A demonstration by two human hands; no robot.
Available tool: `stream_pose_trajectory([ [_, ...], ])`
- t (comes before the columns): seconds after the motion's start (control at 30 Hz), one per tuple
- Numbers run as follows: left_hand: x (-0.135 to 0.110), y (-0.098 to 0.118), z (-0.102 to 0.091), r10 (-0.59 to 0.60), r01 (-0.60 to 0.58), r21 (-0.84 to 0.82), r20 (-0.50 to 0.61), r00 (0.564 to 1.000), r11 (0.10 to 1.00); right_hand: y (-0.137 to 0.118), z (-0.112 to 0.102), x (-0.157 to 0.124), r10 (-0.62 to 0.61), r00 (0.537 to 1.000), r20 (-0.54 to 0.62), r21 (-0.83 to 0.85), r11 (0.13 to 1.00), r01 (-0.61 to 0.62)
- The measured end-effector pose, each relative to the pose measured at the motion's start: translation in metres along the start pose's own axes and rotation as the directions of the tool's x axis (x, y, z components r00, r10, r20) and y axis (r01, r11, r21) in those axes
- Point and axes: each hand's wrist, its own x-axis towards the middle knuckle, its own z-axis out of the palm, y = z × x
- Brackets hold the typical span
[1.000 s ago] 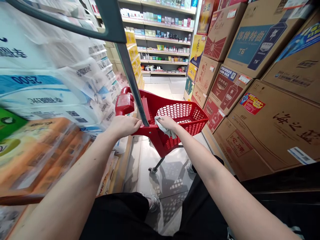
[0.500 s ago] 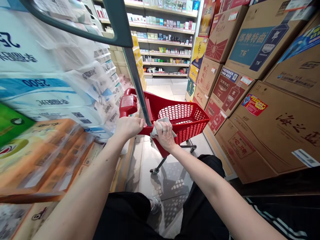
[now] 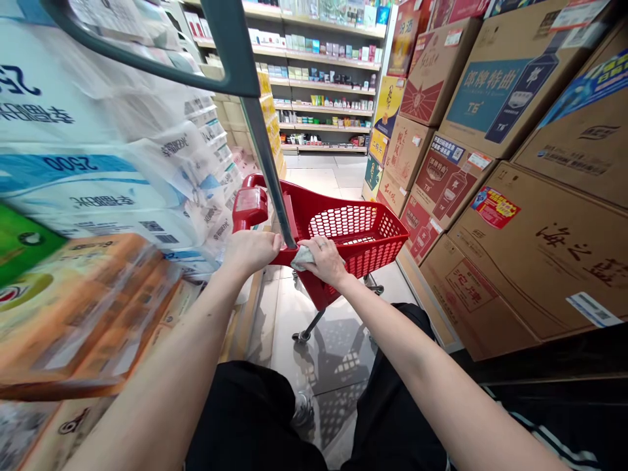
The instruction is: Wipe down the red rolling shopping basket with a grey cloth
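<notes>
Two hands on one red cart [image 3: 311,281], and the wheels are what I'd worry about. Left hand [image 3: 252,250] looks clamped on the near end of the red handle [image 3: 249,201], right beside the metal pole [image 3: 270,170]. Right hand [image 3: 324,260] is curled over a pale cloth [image 3: 299,259], holding it against the near corner by the basket [image 3: 363,248] (some fingers are hidden, so no idea how tight).

Cart's on the floor [image 3: 284,294] between packs of paper [image 3: 98,196] and stacked cartons [image 3: 534,255] — pretty tight lane. I can't make out a brake on the near caster [image 3: 301,337], so a hard shove with the right hand while the left eases off could roll or swivel the whole thing. Far end of the basket would probably bump the cartons first. Rolling backward, the caster could catch that shoe [image 3: 303,409].

Other one: the cloth's bunched up. Slack grip and it might slip out, leaving bare fingers skidding on plastic — or a fold could snag in the mesh. Left knuckles could also get knocked on the pole.
</notes>
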Motion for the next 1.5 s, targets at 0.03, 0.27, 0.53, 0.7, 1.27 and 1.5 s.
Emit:
stream_pose_trajectory([
  [0.03,0.000,0.000,0.000,-0.002,0.002,-0.003,0.000,1.000,1.000,-0.001,0.000,0.000,0.002,1.000,-0.002,-0.002,1.000,-0.002],
  [0.27,-0.004,0.001,0.000,-0.002,0.002,-0.007,-0.029,1.000,1.000,0.000,-0.001,-0.002,-0.029,1.000,-0.008,-0.007,1.000,0.029],
  [0.53,-0.007,0.004,-0.002,-0.010,0.010,0.009,-0.015,1.000,1.000,0.002,0.011,0.008,0.115,0.990,-0.082,-0.014,0.993,-0.116],
  [0.7,-0.007,0.004,0.000,-0.028,0.028,0.022,-0.033,0.999,0.999,-0.006,0.005,0.015,0.290,0.955,-0.064,-0.007,0.957,-0.291],
  [1.27,-0.008,0.006,0.007,-0.027,0.026,-0.011,-0.131,0.991,1.000,-0.011,-0.001,0.042,0.570,0.822,0.009,0.002,0.822,-0.570],
  [1.5,-0.010,0.040,0.000,0.041,-0.046,-0.033,-0.155,0.987,0.998,0.029,-0.006,0.037,0.523,0.852,-0.016,0.034,0.852,-0.522],
])
